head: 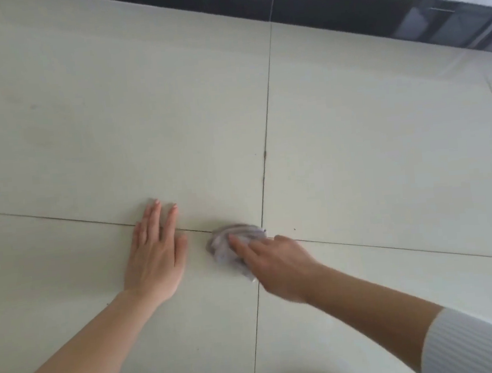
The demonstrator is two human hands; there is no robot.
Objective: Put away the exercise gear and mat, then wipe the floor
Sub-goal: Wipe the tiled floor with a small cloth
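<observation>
- Floor (355,162), pale tile, is being wiped near where two joints (261,226) cross.
- Cloth (229,244), crumpled, lies on the tile at that crossing, under the right hand (278,266), which seems to grip it with the forefinger laid on top; blur hides the other fingers.
- Left hand (155,253) rests flat just beside the cloth, fingers straight, holding nothing.
- Best to press evenly, overlap the strokes, and work along the joints, leaning on the left hand.

Floor (355,153): pale glazed tiles, smooth, faint sheen, thin dark grout lines. Rag (229,244): soft crumpled grey-white cloth. Skirting (327,3): glossy black. Sleeve (466,342): white ribbed knit.
</observation>
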